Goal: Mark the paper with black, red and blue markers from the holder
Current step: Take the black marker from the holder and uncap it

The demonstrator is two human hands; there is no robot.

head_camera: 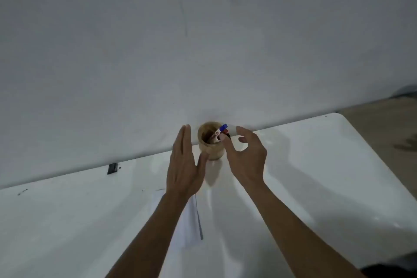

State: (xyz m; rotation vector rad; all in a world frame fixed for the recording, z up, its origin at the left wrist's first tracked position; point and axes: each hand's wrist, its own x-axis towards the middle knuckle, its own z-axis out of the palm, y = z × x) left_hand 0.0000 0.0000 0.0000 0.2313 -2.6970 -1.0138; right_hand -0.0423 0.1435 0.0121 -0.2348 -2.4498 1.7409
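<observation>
A round wooden holder (212, 149) stands at the far edge of the white table (316, 165), against the wall. Markers lean inside it; a blue cap (223, 127) and a red cap (224, 131) stick out at its right rim, with a dark one just behind. My left hand (184, 165) is flat and open beside the holder's left side, thumb near its base. My right hand (246, 158) hovers at the holder's right, fingers curled apart, index fingertip close to the marker caps, holding nothing. White paper (191, 221) lies under my left forearm.
A small black clip (112, 168) sits at the table's back edge to the left. The grey-white wall (203, 40) rises right behind the holder. The table's right corner (338, 115) gives way to a brownish floor (383, 131).
</observation>
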